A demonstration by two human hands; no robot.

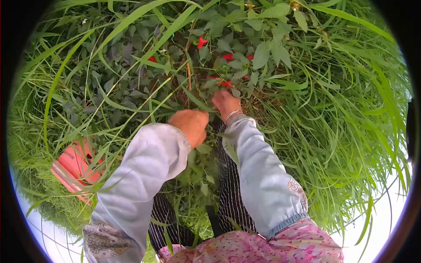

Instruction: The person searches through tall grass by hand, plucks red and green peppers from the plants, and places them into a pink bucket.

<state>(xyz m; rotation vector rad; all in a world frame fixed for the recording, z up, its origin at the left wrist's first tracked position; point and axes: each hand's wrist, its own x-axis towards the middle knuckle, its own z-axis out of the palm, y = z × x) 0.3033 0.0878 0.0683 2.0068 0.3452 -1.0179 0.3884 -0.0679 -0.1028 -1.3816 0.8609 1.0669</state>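
Leafy pepper plants (258, 55) with red peppers fill the ground before me. My right hand (226, 103), with a thin bracelet at the wrist, reaches in among the leaves with its fingers curled. A red pepper (226, 83) shows just beyond those fingers; whether they touch it is hard to see. Lower and to the left, my left hand (191, 126) is closed like a fist, knuckles up, and whatever it may hold is hidden. Another red pepper (202, 42) hangs farther up, and a smaller bit of red pepper (152, 59) peeks out at upper left.
Tall grass (333, 118) surrounds the plants, and long blades arch across the view. A red-orange container (79, 164) with dark lettering lies tilted in the grass at lower left. My striped trouser legs (232, 193) stand among the stems below my hands.
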